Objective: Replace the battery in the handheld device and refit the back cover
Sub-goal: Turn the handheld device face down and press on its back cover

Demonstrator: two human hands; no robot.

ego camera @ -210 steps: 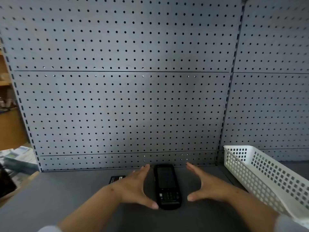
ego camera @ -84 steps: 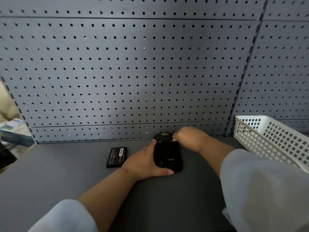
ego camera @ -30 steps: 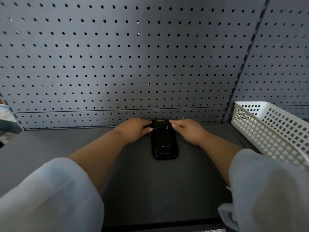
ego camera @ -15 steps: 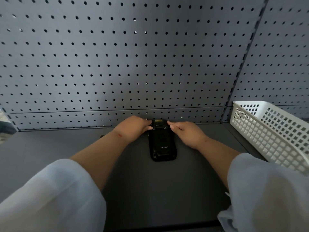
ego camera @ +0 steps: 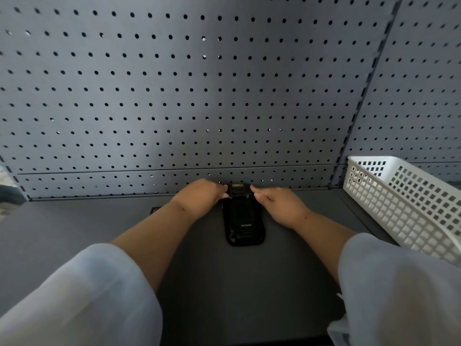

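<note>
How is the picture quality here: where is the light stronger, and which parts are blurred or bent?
Head view: a paler band of light falls down the middle of the pegboard, its sides darker; wide-angle bending curves the panel seams and slants the white basket; the near sleeves are soft and out of focus; the handheld device is sharp enough to read its logo, without glare.

**Both hands reaching forward, fingertips turned inward**

Both arms stretch forward from pale rolled sleeves, forearms bare and angled toward each other; the left hand (ego camera: 200,197) lies knuckles up, fingers curled and bunched, its fingertips pointing right; the right hand (ego camera: 279,204) mirrors it, palm down, index finger extended leftward with the thumb tucked just below; the two sets of fingertips face one another across a narrow gap, wrists low and nearly level.
</note>
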